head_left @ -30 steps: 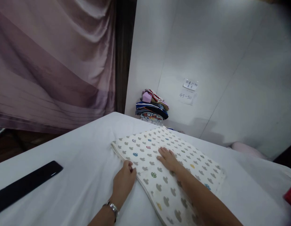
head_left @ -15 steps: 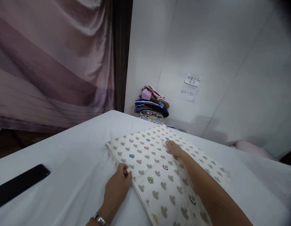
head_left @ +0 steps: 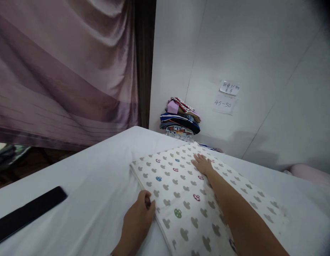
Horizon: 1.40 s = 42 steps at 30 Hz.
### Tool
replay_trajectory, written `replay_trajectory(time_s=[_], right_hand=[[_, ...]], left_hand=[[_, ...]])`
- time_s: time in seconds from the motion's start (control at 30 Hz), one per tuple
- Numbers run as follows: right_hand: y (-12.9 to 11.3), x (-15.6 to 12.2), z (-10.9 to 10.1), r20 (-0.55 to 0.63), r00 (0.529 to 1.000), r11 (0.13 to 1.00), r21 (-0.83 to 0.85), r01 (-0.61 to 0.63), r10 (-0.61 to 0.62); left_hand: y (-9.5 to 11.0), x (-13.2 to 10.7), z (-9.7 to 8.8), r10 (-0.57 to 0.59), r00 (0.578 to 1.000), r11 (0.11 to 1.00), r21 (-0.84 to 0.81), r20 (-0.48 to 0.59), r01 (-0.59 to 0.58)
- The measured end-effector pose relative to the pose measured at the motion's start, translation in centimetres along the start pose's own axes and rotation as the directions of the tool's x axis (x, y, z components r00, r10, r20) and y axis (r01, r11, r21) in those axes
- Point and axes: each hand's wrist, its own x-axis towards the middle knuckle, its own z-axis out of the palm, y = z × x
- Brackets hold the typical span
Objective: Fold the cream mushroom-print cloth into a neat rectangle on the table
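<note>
A white cloth [head_left: 186, 185] printed with grey mouse-head shapes and a few coloured ones lies folded in layers on the white-covered surface [head_left: 101, 170]. At its left edge, my left hand [head_left: 140, 217] is closed, thumb and curled fingers gripping the layered border. My right hand [head_left: 203, 164] rests flat on top of the cloth toward its far corner, fingers spread and holding nothing. My right forearm crosses over the cloth and hides part of its right half. The cloth's near end runs out of view at the bottom.
A black flat bar-shaped object [head_left: 28, 213] lies at the left. Behind the far edge stands a stack of folded clothes [head_left: 181, 117] against the white wall [head_left: 234, 42], which bears paper notes [head_left: 225, 101]. A pink curtain [head_left: 63, 78] hangs at left; something pink [head_left: 309, 174] sits far right.
The view has shifted, so the scene sits slightly further right. My right hand's fingers are now more spread on the cloth. My left hand stays at the cloth's edge.
</note>
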Motion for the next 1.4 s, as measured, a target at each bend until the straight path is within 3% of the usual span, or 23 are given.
replay_trajectory(time_s=[0.27, 0.43, 0.57, 0.77, 0.93, 1.07, 1.27, 1.4], right_hand=[[-0.6, 0.5, -0.7, 0.002, 1.000, 1.000, -0.005, 0.030, -0.030], [-0.6, -2.0, -1.1, 0.000, 1.000, 1.000, 0.013, 0.019, -0.019], [2.2, -5.9, -0.1, 0.019, 0.994, 0.994, 0.012, 0.109, -0.109], [8.0, -7.2, -0.4, -0.036, 0.992, 0.992, -0.025, -0.121, 0.120], [9.8, -6.8, -0.2, -0.059, 0.987, 0.988, -0.033, -0.150, 0.148], [10.9, -7.1, -0.1, -0.103, 0.956, 0.959, -0.039, -0.280, 0.275], [10.5, -9.9, -0.5, -0.114, 0.965, 0.971, -0.020, -0.238, 0.235], [7.5, -13.5, -1.2, -0.134, 0.971, 0.980, 0.040, -0.195, 0.199]], left_hand=[[0.0, 0.0, 0.0, -0.002, 1.000, 1.000, 0.007, -0.004, 0.002], [0.1, 0.0, -0.2, -0.004, 1.000, 1.000, -0.008, 0.009, 0.004], [-0.1, 0.1, -0.1, 0.014, 1.000, 1.000, 0.014, 0.002, -0.014], [0.1, 0.2, -0.1, 0.013, 1.000, 0.999, 0.038, 0.000, -0.013], [0.1, 0.3, -0.2, 0.014, 1.000, 0.999, 0.044, 0.010, -0.014], [-0.2, 0.3, -0.1, 0.034, 0.999, 0.999, 0.025, -0.016, -0.033], [0.3, -0.1, -0.3, 0.058, 0.998, 0.998, 0.000, -0.033, -0.058], [0.4, -0.3, -0.4, 0.059, 0.998, 0.998, -0.025, -0.024, -0.059]])
